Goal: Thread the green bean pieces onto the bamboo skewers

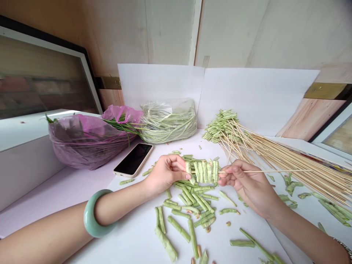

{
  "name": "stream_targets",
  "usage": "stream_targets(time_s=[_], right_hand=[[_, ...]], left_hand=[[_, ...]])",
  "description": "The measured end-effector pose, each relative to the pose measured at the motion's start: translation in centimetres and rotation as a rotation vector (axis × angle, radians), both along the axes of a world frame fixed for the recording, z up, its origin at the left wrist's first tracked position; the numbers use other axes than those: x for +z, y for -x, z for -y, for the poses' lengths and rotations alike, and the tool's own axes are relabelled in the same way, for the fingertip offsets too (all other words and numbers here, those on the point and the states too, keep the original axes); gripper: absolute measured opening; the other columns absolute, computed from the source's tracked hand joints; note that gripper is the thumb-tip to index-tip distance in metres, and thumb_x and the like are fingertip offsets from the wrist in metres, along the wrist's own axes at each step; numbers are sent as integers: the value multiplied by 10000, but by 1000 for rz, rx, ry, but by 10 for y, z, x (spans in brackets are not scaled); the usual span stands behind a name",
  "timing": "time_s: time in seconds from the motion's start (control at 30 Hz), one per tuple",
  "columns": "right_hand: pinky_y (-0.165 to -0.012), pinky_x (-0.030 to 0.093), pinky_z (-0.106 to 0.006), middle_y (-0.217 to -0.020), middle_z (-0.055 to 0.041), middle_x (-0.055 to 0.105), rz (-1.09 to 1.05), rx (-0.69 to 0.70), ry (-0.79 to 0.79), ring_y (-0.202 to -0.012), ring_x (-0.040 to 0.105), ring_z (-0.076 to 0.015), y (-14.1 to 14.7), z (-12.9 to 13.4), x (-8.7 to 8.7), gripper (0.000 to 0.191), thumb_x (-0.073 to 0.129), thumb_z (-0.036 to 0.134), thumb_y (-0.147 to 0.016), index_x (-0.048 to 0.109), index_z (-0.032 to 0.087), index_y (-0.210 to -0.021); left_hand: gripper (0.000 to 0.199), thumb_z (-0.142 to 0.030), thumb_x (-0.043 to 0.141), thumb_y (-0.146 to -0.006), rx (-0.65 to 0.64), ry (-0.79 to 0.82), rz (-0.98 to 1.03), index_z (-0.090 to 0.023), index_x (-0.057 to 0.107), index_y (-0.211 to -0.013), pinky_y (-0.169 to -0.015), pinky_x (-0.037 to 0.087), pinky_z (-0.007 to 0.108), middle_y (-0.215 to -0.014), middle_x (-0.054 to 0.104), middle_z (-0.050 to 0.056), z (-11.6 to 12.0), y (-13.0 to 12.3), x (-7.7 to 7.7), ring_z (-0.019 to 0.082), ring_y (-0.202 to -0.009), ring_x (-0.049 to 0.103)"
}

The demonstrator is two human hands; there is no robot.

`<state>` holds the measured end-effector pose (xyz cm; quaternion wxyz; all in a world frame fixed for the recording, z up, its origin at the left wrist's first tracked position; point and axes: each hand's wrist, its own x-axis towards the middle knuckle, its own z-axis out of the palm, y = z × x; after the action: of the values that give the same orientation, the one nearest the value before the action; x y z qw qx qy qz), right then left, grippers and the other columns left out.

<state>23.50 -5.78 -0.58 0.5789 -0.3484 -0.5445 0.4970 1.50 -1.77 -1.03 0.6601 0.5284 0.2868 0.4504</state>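
My left hand (166, 173) pinches the left end of a row of cut green bean pieces (202, 172) threaded on a thin bamboo skewer (275, 170). My right hand (247, 187) grips the skewer just right of those beans, and its long end runs off to the right. Below both hands, loose cut bean pieces (189, 205) lie scattered on a white sheet (228, 231). A jade bangle (95, 214) circles my left wrist. A metal bracelet (343, 246) shows at my right wrist.
A black-screened phone (133, 159) lies left of my left hand. Behind it sit a pink plastic bag (88, 141) and a transparent bag of long green beans (168, 123). A large pile of bean skewers (288, 165) fans out at the right, behind a white board (247, 95).
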Motion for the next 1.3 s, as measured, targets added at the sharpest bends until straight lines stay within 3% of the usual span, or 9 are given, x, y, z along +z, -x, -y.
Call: stream_targets(time_s=[0.33,0.53,0.73,0.9,0.97,1.07,1.2,1.3], right_hand=[[-551,571,-237,-662,-26,681,-21,22,62,-570,662,-142,5,3,-1,213,755,375,-697,661,189,-650],[-620,574,-246,-707,-29,692,-51,37,64,-617,666,-138,2,-1,-5,189,728,378,-729,676,202,-684],[-637,574,-252,-714,-35,694,-59,63,85,-639,669,-141,2,2,-5,215,699,409,-753,676,203,-694],[-597,567,-288,-710,-54,690,4,113,127,-615,662,-164,1,1,-1,266,687,467,-740,677,202,-725],[-549,553,-297,-680,-64,678,36,58,107,-572,640,-166,-5,-3,3,297,692,489,-722,684,195,-766],[-468,496,-233,-605,-10,626,41,-106,27,-522,580,-121,-22,-13,13,256,750,441,-664,670,222,-769],[-440,447,-221,-565,35,550,111,-272,-55,-497,529,-100,-50,-25,24,240,794,384,-595,628,242,-696],[-459,460,-246,-591,27,576,280,-303,-78,-505,542,-112,-67,-31,26,275,783,446,-580,633,243,-689]], left_hand=[[287,-122,826,-499,-25,16,-33,-107,574,-635,-571,495,193,-590,638,-16,3,-1,1,82,-537,605],[295,-122,812,-532,-31,16,24,-114,599,-737,-639,487,215,-660,649,-6,3,-1,2,87,-603,604],[334,-108,784,-582,-180,60,12,-125,648,-887,-718,479,226,-793,675,25,6,-1,4,105,-721,617],[144,-122,739,-660,-251,-12,-18,-121,690,-796,-702,477,207,-769,685,17,10,-1,6,97,-705,605],[67,-166,713,-704,-194,-17,-1,-116,680,-736,-665,471,202,-698,666,8,8,-1,6,90,-657,592],[137,-235,699,-729,-82,1,20,-119,645,-679,-592,450,201,-645,640,3,3,1,4,86,-589,573],[158,-266,705,-722,8,16,27,-125,637,-696,-671,468,243,-655,627,11,-5,5,1,115,-649,593],[155,-272,700,-725,48,-5,10,-131,639,-705,-703,469,259,-661,617,12,-8,7,1,120,-665,587]])
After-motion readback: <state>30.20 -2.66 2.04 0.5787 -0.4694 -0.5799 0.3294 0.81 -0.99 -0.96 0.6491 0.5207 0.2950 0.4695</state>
